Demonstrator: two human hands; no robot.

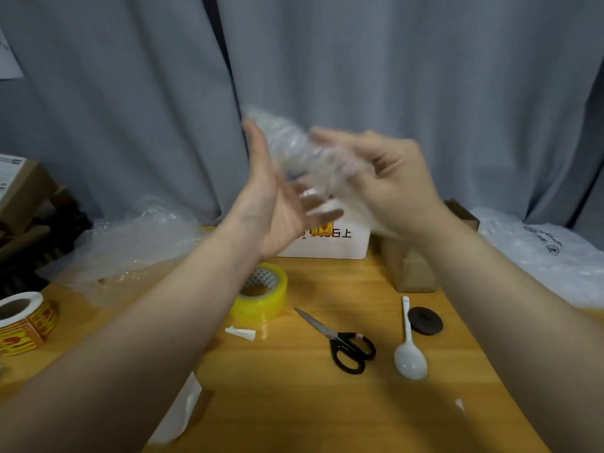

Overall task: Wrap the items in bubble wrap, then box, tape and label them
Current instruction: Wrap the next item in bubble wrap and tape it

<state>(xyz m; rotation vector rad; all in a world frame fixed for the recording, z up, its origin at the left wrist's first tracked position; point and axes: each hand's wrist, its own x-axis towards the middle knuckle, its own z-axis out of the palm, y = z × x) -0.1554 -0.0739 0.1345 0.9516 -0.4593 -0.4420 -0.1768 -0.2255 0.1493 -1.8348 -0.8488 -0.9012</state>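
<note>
Head view: the bundle (291, 148), in bubble wrap, is raised above the worktop (294, 407) between both hands. Left hand (274, 207) presses flat against it, fingers straight. Right hand (392, 181) grasps its right end. Tape (261, 299), scissors (343, 341) and spoon (409, 351) lie nearer.

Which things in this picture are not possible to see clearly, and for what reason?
Head view:
- The item inside the bubble-wrap bundle: hidden by the wrap and by motion blur.
- How the right hand grips the bundle: fingers blurred.
- Print on the white box: partly covered by the left hand.
- Label roll: cut off by the left edge, print too small to read.
</note>
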